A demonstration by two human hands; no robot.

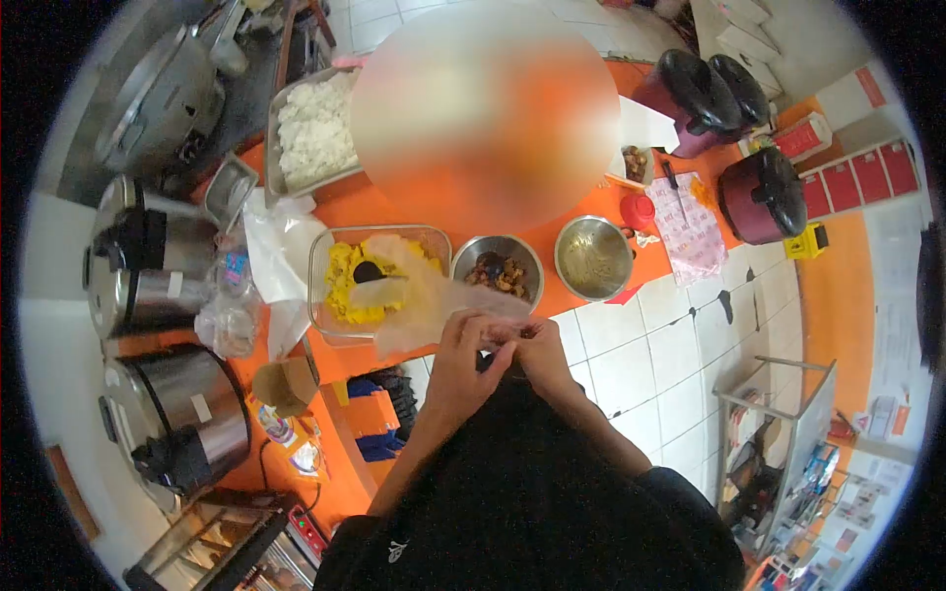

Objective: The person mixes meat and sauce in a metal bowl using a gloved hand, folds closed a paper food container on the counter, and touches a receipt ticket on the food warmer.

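Observation:
Both hands meet at the orange table's front edge, gripping a thin, translucent plastic bag (429,305). My left hand (470,360) has its fingers bent round the bag's near end. Close beside it, my right hand (542,357) pinches the same end. The bag stretches up and left over a glass dish (315,286) of yellow food (345,266) with a dark round item in it. Just beyond my hands is a metal bowl (535,268) of brown chopped food (510,278). What lies between my fingertips is too small to make out.
A second metal bowl (593,258) stands to the right, near a red lid (638,210) and a knife (673,182) on printed paper (695,236). A rice tray (278,138) is behind. Large cookers (177,414) line the left; dark red cookers (762,197) stand right.

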